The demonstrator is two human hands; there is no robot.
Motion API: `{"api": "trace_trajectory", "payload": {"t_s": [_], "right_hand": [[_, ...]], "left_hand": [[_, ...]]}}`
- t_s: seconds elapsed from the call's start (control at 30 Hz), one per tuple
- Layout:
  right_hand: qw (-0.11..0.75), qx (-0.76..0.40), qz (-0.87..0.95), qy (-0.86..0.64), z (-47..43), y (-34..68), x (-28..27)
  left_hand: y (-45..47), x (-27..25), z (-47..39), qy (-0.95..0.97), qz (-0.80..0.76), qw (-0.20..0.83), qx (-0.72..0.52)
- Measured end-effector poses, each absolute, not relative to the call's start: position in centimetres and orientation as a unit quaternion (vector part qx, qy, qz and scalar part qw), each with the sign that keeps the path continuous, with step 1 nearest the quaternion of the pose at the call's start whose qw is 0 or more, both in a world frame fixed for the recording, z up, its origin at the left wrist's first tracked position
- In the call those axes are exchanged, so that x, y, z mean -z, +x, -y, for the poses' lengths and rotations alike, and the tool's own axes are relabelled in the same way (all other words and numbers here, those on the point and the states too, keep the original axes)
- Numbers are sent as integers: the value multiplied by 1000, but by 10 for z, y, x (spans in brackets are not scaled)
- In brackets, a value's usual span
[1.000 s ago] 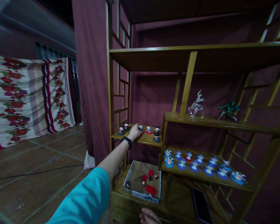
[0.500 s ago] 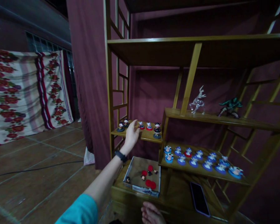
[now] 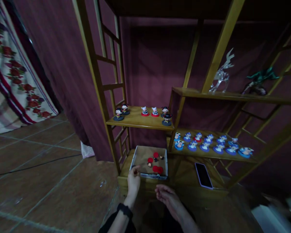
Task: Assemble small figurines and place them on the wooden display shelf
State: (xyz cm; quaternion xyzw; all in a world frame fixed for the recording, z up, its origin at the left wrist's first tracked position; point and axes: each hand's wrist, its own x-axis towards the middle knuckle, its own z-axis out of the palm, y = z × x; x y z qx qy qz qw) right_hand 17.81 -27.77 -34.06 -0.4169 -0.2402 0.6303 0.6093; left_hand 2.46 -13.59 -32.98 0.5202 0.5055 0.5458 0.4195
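Note:
My left hand [image 3: 134,182], with a black wristband [image 3: 125,211], reaches to the front left corner of a shallow cardboard box [image 3: 142,152]. Its thumb and fingers are curled together there, around something small and dark that I cannot make out. Inside the box lie small dark-haired figurine pieces [image 3: 149,164] and round red bases [image 3: 157,169]. My right hand [image 3: 168,196] hovers in front of the box, fingers loosely bent and holding nothing. On the small shelf [image 3: 138,121] above stand black-haired figurines [image 3: 167,119] on dark bases and two white cat-like figurines [image 3: 155,112] on red bases.
Rows of blue and purple figurines [image 3: 205,146] fill the lower right shelf. A phone [image 3: 203,175] lies on the bottom board. Higher up stand a clear deer ornament [image 3: 221,76] and a green ornament [image 3: 259,82]. A wooden post [image 3: 94,71] and curtain [image 3: 63,81] border the left.
My left hand has come down from the small shelf to the box, and its fingers have curled. My right hand has risen further into view. The view has tilted downward.

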Motion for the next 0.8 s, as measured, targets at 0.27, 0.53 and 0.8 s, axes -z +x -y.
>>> {"api": "trace_trajectory", "payload": {"t_s": [0.27, 0.53, 0.8], "right_hand": [[594, -540, 201, -562, 221, 200, 357], [563, -409, 326, -640, 133, 221, 387], [322, -196, 516, -769, 87, 239, 419]], "left_hand": [[36, 353, 79, 405, -509, 533, -541], [17, 333, 42, 238, -439, 686, -529], [9, 327, 32, 168, -416, 772, -451]]}}
